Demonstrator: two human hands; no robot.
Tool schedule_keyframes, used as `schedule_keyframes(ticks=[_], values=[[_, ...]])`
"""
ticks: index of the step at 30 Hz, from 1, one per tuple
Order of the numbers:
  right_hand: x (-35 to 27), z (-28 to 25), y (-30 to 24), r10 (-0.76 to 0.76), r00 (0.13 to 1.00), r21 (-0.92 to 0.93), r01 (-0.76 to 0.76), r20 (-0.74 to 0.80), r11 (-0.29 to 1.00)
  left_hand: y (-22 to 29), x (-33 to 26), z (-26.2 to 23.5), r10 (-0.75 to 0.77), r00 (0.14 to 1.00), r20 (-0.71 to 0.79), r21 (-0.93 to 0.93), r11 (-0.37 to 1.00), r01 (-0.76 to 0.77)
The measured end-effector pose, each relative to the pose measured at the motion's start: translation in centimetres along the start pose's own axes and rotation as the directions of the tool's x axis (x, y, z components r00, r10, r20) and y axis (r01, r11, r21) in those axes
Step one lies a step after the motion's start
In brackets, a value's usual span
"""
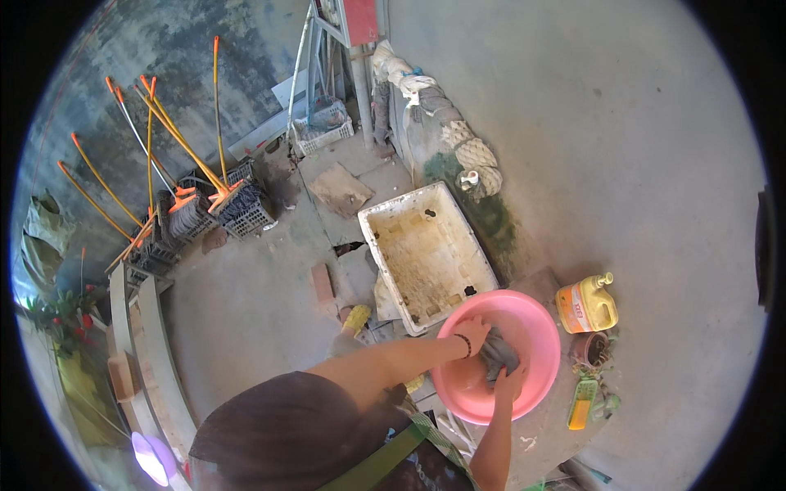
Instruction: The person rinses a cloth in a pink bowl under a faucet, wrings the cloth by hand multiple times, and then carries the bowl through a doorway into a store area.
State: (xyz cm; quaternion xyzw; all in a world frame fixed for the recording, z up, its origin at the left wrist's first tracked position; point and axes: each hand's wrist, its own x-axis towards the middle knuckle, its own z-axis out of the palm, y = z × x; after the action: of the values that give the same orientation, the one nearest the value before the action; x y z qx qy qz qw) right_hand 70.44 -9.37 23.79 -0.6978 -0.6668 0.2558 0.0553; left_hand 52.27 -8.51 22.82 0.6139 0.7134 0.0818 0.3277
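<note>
Grey cloth (499, 353): bunched inside the round pink basin (546, 353).
Handling: probably soft, limp and hard to damage; heavier and slippery if wet; best held by its gathered ends.
Direction: long axis runs roughly from left hand (474, 331) to right hand (512, 381); no clear front.
Left fingers: at the far end, closure unclear.
Right fingers: grasping the near edge.

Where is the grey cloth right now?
Head view, right of centre: the grey cloth sits inside the pink basin, with the left hand and right hand on it.
</note>
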Motion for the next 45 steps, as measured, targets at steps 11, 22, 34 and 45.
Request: schedule_keyframes(ticks=[11, 22, 34, 45], values=[[3.7, 2.8, 2.8, 0.045, 0.964, 0.923, -0.263, 0.261, 0.28, 2.7, 0.4, 2.1, -0.244, 0.97, -0.013, -0.649, 0.74, 0.177], [-1.3, -6.7, -10.9, -0.213, 0.928, 0.677, 0.368, -0.304, 0.638, 5.8, 3.3, -0.4, 0.038, 0.833, 0.552, -0.834, 0.015, 0.552], [2.0, -2.0, 1.7, -0.195, 0.95, 0.035, 0.209, -0.245, 0.977, 4.6, -2.1, -2.4, -0.234, 0.963, 0.133, -0.823, 0.515, 0.239], [0.1, 1.6, 0.3, -0.453, 0.874, -0.243, 0.484, 0.175, 0.84, 0.9, -0.2, 4.2, -0.369, 0.915, 0.165, -0.64, 0.666, 0.384]])
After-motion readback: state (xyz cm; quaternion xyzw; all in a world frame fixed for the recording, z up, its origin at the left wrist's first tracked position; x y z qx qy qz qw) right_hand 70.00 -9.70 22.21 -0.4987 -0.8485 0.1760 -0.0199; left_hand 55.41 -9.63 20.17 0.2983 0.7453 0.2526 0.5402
